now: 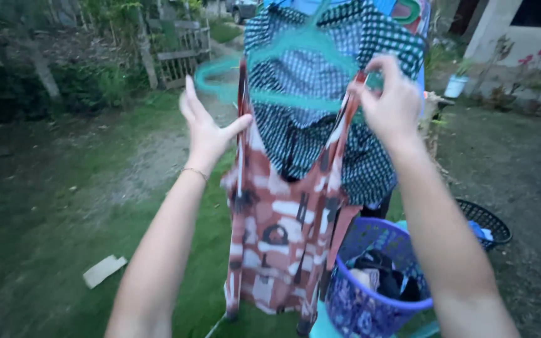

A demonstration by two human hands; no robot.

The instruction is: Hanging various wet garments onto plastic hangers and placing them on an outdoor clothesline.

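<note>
The left hand (205, 128) is spread, thumb touching one strap of a red patterned top (283, 231) hung on a teal hanger (283, 69). The right hand (392, 103) pinches the other strap. Below right stands a purple laundry basket (361, 307).

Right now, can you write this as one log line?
left hand: strap | right hand: strap | top on hanger | basket below

The rust-and-white patterned top (281, 231) I hold is thin, soft cloth, matt. The teal hanger (270, 75) looks like smooth plastic. Behind hangs matt checked cloth (320, 125). The purple basket (370, 294) is perforated plastic, slightly glossy.
</note>
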